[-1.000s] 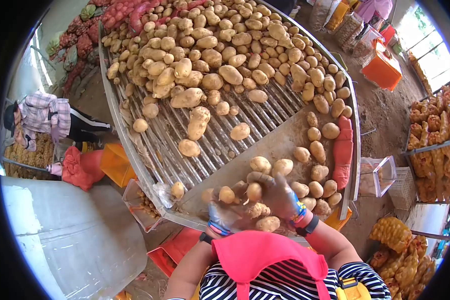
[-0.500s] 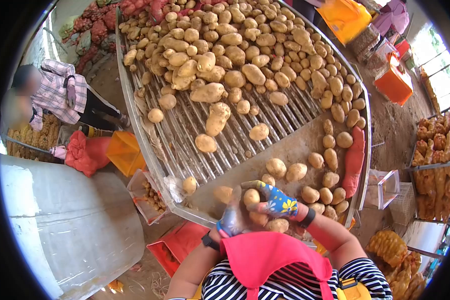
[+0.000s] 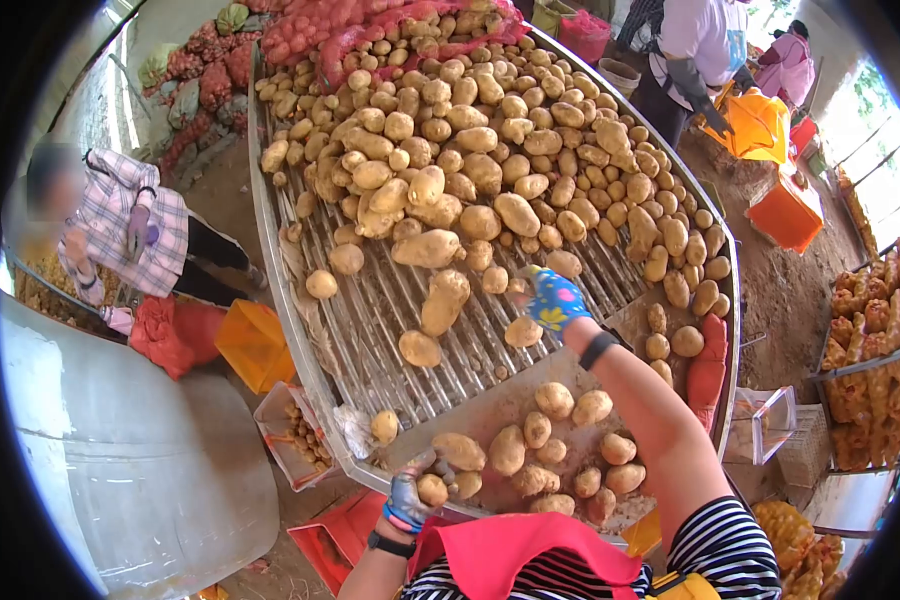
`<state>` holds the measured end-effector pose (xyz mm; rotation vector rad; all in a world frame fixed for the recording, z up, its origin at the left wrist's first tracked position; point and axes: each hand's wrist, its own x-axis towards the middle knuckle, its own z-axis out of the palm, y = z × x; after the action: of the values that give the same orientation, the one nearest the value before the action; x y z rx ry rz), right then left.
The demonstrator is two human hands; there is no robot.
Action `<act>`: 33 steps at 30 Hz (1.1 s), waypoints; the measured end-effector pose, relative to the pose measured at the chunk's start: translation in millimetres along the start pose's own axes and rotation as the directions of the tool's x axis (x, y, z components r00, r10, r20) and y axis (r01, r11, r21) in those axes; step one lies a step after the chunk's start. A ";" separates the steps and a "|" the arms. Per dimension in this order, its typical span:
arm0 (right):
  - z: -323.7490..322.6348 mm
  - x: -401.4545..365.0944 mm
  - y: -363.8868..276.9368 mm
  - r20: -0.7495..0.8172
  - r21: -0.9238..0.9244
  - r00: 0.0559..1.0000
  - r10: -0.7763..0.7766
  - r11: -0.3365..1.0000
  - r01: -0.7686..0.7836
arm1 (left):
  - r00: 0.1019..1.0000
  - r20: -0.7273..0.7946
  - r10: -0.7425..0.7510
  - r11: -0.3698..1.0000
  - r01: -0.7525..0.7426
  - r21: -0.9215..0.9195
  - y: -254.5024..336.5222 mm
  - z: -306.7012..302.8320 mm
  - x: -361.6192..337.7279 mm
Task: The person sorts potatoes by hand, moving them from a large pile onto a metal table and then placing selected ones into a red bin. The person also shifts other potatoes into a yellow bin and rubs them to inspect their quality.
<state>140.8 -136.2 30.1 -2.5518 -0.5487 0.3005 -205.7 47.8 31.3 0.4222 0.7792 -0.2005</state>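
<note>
In a patterned glove, my left hand (image 3: 407, 500) is at the near edge of the sorting table (image 3: 390, 462), its fingers curled round a small potato (image 3: 432, 490). Right beside those fingers lies a larger potato (image 3: 459, 451). My right hand (image 3: 556, 299), in a blue flowered glove, reaches out over the metal slats (image 3: 390, 375). Its fingertips are smeared by motion, close to the loose potatoes there; a single potato (image 3: 523, 332) lies just below the hand. Several potatoes (image 3: 507, 450) rest on the flat near panel between my arms.
A big potato heap (image 3: 450, 150) covers the far slats, with a red mesh sack (image 3: 370, 30) behind it. A red glove-like item (image 3: 707, 370) lies along the right rim. One person (image 3: 135, 215) is at the left; another (image 3: 695, 60) handles an orange crate (image 3: 755, 122).
My hands have moved apart: the right went forward over the slats, the left shifted left and down with a potato. Potatoes on the near panel have shifted.
</note>
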 end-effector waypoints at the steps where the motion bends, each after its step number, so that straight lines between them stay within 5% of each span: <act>1: 1.1 12.3 -9.4 -0.017 -0.157 0.999 -0.035 0.987 0.032 | 0.999 -0.005 0.051 0.995 -0.051 0.086 4.0 -0.7 1.0; 2: 11.4 24.0 -4.5 0.067 -0.272 0.997 -0.039 0.961 0.056 | 0.995 -0.007 0.104 0.980 -0.101 0.170 6.8 -4.6 2.3; 4: 21.7 27.4 0.3 0.091 -0.255 0.988 -0.123 0.956 0.142 | 0.993 0.048 0.105 0.993 -0.107 0.052 11.3 -17.8 15.5; 7: 17.0 -0.6 -2.3 0.070 0.159 0.989 -0.130 0.980 0.118 | 0.979 0.203 0.013 0.990 0.016 -0.144 25.0 2.1 18.0; 9: 15.0 -37.6 -19.8 0.021 0.444 0.936 -0.351 0.842 0.306 | 0.966 0.250 -0.065 0.980 0.110 -0.167 26.9 29.4 30.2; 10: 4.4 -57.1 -34.9 0.025 0.427 0.887 -0.462 0.807 0.408 | 0.955 0.274 -0.110 0.972 0.161 -0.171 27.5 46.5 35.7; 12: -11.9 -80.5 -45.5 0.207 0.393 0.867 -0.453 0.850 0.351 | 0.971 0.202 -0.131 0.987 0.147 -0.070 21.9 66.7 46.8; 14: -18.7 -55.1 -35.8 0.044 0.346 0.912 -0.407 0.863 0.368 | 0.960 0.231 -0.156 0.985 0.132 0.114 12.7 50.4 63.8; 15: -34.3 -32.3 -37.2 0.147 0.119 0.972 -0.184 0.979 0.168 | 0.938 0.277 -0.208 0.978 0.209 0.029 8.5 42.1 66.3; 16: -33.1 -7.8 -10.5 -0.094 0.035 0.941 -0.325 0.943 0.330 | 0.921 0.324 -0.215 0.973 0.230 -0.009 7.5 42.1 67.8; 17: -47.8 12.3 -13.9 -0.091 -0.158 0.977 -0.193 0.971 0.177 | 0.904 0.370 -0.215 0.967 0.249 -0.047 8.2 44.9 69.2; 19: -47.8 56.4 8.1 -0.022 -0.251 1.000 -0.018 0.968 0.012 | 0.882 0.417 -0.219 0.947 0.294 -0.126 12.5 53.1 68.3; 20: -37.3 72.7 19.3 -0.056 -0.338 0.998 -0.038 0.941 0.017 | 0.881 0.422 -0.213 0.936 0.307 -0.170 13.5 54.2 71.9; 25: -32.2 123.3 2.6 0.136 -0.416 0.978 0.158 0.905 -0.088 | 0.866 0.458 -0.203 0.834 0.398 -0.382 12.0 54.7 91.7; 28: -36.3 110.1 2.2 0.296 -0.544 0.948 0.120 0.837 0.064 | 0.861 0.467 -0.200 0.774 0.432 -0.464 15.8 64.0 111.2; 30: -31.9 92.0 7.0 0.218 -0.531 0.974 0.055 0.844 0.071 | 0.918 0.344 -0.197 0.798 0.354 -0.488 22.6 84.6 115.3; 33: -34.4 66.9 12.7 0.147 -0.421 0.989 0.006 0.905 0.057 | 0.908 0.392 -0.150 0.777 0.353 -0.521 26.4 95.4 120.2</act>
<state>215.4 -131.9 45.6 -2.9556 -0.7751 0.3972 -52.4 27.1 13.4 -0.3093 0.5227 -0.2664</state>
